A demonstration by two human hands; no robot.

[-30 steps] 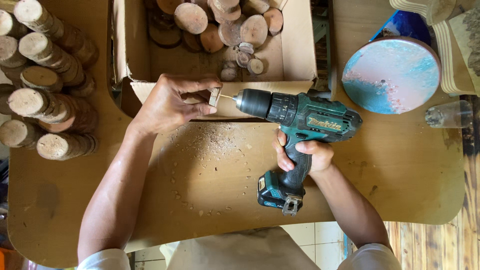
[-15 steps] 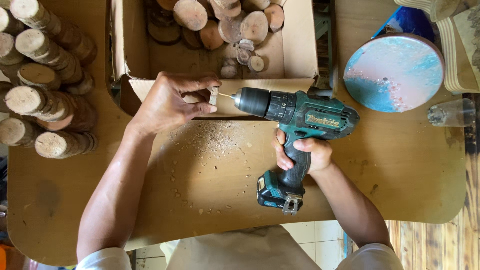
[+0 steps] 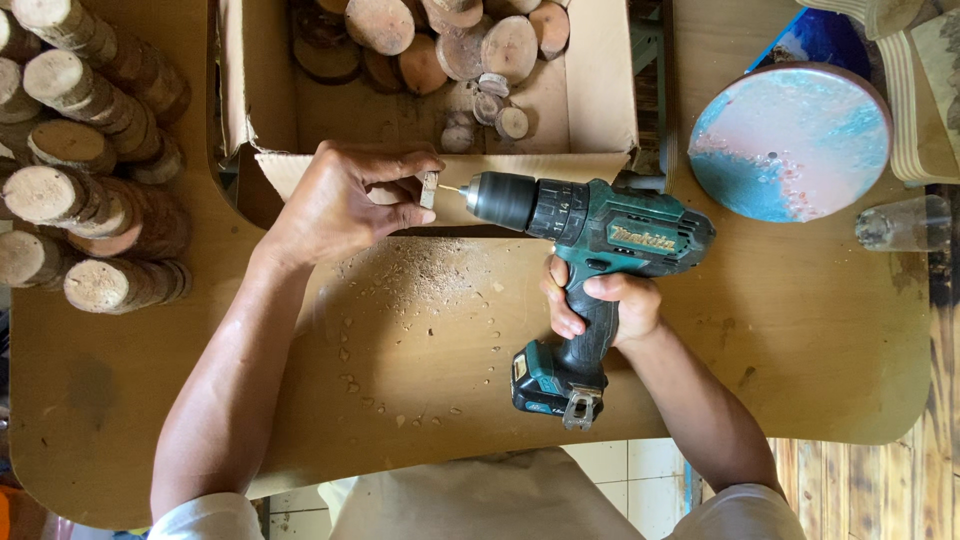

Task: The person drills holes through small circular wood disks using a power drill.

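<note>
My left hand (image 3: 340, 200) pinches a small wooden slice (image 3: 429, 189) edge-on between thumb and fingers, just in front of a cardboard box. My right hand (image 3: 600, 305) grips the handle of a teal and black cordless drill (image 3: 590, 250) held sideways. The thin drill bit (image 3: 452, 189) points left and its tip meets the edge of the slice. Sawdust and wood chips (image 3: 420, 290) lie on the wooden table (image 3: 800, 350) below the hands.
The open cardboard box (image 3: 600, 90) holds several round wood slices (image 3: 440, 40). Stacked short logs (image 3: 80, 150) fill the left side. A round blue and pink painted disc (image 3: 790, 140) and a clear glass (image 3: 900, 222) sit at the right.
The drill, the slice and both hands keep nearly the same pose; the drill sits slightly further left against the slice.
</note>
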